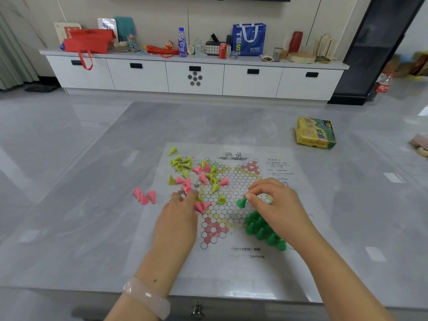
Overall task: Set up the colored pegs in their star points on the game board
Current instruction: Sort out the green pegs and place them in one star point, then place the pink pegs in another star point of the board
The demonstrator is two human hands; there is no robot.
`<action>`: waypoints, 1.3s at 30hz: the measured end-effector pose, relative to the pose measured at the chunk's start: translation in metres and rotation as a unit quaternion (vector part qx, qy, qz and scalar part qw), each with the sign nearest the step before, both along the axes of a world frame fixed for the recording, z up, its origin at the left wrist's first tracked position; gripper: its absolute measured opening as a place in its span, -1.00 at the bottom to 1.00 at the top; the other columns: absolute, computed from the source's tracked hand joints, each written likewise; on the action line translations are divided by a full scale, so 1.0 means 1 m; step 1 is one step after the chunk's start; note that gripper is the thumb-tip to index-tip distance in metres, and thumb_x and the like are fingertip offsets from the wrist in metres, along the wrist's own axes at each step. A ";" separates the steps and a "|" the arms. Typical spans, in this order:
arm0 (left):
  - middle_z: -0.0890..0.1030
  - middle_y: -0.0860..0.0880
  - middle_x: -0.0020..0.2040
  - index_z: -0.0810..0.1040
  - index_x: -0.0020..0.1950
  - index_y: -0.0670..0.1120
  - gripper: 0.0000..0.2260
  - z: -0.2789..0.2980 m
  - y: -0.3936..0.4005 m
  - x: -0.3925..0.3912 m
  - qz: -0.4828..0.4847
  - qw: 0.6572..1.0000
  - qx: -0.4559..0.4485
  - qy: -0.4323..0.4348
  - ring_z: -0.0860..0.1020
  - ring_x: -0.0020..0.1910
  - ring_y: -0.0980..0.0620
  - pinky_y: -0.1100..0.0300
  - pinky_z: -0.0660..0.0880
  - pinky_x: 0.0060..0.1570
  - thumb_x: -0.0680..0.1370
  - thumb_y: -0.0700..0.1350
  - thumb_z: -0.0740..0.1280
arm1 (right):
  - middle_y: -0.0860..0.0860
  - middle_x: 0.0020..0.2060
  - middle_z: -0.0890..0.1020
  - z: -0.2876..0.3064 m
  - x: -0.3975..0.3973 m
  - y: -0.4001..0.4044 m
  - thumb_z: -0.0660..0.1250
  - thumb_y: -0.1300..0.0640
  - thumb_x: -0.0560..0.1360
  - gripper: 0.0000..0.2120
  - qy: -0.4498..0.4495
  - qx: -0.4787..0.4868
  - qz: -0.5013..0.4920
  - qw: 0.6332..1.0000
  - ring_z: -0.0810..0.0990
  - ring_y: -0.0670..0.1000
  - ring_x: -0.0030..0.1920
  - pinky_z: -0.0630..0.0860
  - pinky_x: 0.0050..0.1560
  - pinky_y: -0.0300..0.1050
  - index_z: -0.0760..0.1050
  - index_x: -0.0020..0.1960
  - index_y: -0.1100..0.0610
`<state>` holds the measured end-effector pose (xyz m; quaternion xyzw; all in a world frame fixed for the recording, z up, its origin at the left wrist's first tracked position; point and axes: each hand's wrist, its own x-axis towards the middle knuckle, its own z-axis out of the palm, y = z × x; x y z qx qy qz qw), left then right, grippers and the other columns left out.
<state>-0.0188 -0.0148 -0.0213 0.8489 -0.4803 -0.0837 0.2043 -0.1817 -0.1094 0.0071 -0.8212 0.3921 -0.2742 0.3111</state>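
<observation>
Game board (240, 269), a thin printed sheet, lies flat on the grey table (69, 205); its print is mostly too blurred to read, only "tiaoqi"-like pinyin at the 6 o'clock edge. Right hand (275, 205) pinches one green peg (241, 202) by its tip, tilted, above the board's middle. Standing green pegs (264, 230) fill the star point at about 5 o'clock, partly hidden under the right hand. Left hand (178, 214), ring and pale bracelet on, has fingers curled on pink pegs (202, 206) at the board's 9 o'clock side. Loose yellow-green pegs (181, 163) and more pink ones are scattered toward 11 o'clock; three pink pegs (144, 196) lie off the board at 9 o'clock. Game box (315, 133) at 2 o'clock reads "SULIAOTIAOQI". Blue bag (249, 39) on the far cabinet reads "TBS".
</observation>
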 end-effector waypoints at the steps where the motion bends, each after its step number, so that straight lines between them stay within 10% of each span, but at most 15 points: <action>1: 0.42 -0.10 0.12 0.32 0.33 -0.02 -0.64 0.000 0.000 0.000 0.001 1.000 -0.002 0.002 0.48 -0.01 -0.08 0.17 0.38 -0.15 0.54 -0.21 0.16 | -0.28 -0.17 0.50 -0.001 0.000 0.000 0.33 0.10 0.46 -0.85 0.015 -0.005 0.001 1.000 0.45 -0.23 -0.02 0.25 0.07 -0.36 0.53 -0.29 -0.02; 22: 0.39 -0.01 -0.11 0.48 0.07 -0.09 -0.84 0.013 0.008 0.012 0.044 0.993 -0.103 0.038 0.37 -0.26 0.06 0.23 0.21 -0.31 0.52 -0.22 0.21 | -0.12 0.13 0.45 -0.017 0.002 0.000 0.31 0.00 0.46 -0.87 0.195 -0.086 0.052 0.976 0.29 -0.07 0.21 0.12 0.24 -0.10 0.59 -0.13 0.03; 27: 0.48 0.11 -0.24 0.53 -0.14 0.02 -0.89 0.017 0.009 0.016 0.079 0.961 -0.197 0.177 0.45 -0.32 0.18 0.39 0.29 -0.38 0.49 -0.20 0.31 | -0.13 0.15 0.44 -0.016 0.002 0.000 0.30 -0.02 0.46 -0.86 0.203 -0.082 0.053 0.974 0.28 -0.07 0.23 0.10 0.29 -0.06 0.59 -0.10 0.00; 30: 0.52 0.02 -0.33 0.59 -0.14 -0.03 -0.89 0.023 0.010 0.018 0.103 0.876 -0.214 0.419 0.43 -0.50 0.15 0.35 0.39 -0.44 0.47 -0.24 0.35 | -0.13 0.18 0.44 -0.016 0.001 -0.001 0.27 -0.03 0.48 -0.84 0.213 -0.088 0.058 0.971 0.27 -0.07 0.25 0.11 0.29 -0.06 0.59 -0.06 -0.01; 34: 0.52 -0.05 -0.41 0.55 -0.04 -0.22 -0.85 0.036 0.010 0.023 0.139 0.577 -0.263 0.760 0.40 -0.52 0.14 0.38 0.37 -0.57 0.45 -0.35 0.26 | -0.13 0.17 0.44 -0.011 0.000 0.001 0.23 -0.02 0.51 -0.81 0.201 -0.104 0.059 0.972 0.29 -0.07 0.25 0.11 0.26 -0.11 0.57 0.04 -0.04; 36: 0.50 -0.09 -0.39 0.52 -0.06 -0.23 -0.79 0.039 0.013 0.027 0.160 0.465 -0.283 0.823 0.37 -0.54 0.11 0.38 0.31 -0.60 0.34 -0.36 0.24 | -0.12 0.14 0.46 -0.005 0.003 0.007 0.22 0.01 0.51 -0.79 0.149 -0.114 0.047 0.981 0.33 -0.08 0.21 0.15 0.25 -0.18 0.54 0.10 -0.03; 39: 0.45 -0.09 -0.44 0.46 -0.09 -0.19 -0.80 0.038 0.018 0.029 0.191 0.397 -0.288 0.850 0.34 -0.62 0.10 0.40 0.25 -0.62 0.31 -0.30 0.18 | -0.11 0.25 0.38 -0.003 0.020 0.026 0.19 0.01 0.53 -0.67 0.092 -0.114 0.055 0.988 0.27 -0.12 0.27 0.17 0.32 -0.24 0.40 0.28 -0.04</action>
